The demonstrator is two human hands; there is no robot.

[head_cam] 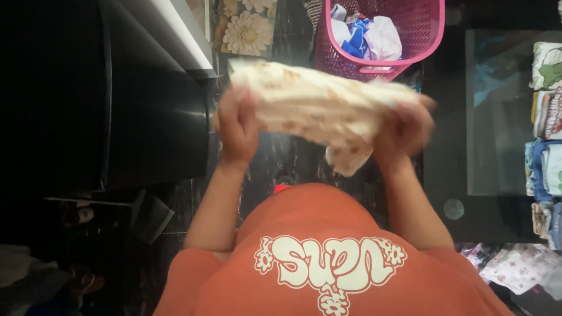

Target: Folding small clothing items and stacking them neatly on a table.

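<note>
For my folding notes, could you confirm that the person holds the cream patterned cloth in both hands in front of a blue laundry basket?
Not quite: the laundry basket is pink, not blue, as the head view shows. The rest holds: the left hand and right hand both grip the cream patterned cloth in front of it.

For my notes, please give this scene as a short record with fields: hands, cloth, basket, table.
left hand: left hand grips one end of the cream patterned cloth
right hand: right hand grips the other end
cloth: bunched, held up between both hands, blurred
basket: pink basket beyond the hands, holds white and blue clothes
table: glass table at right, folded clothes stacked along its edge
</note>
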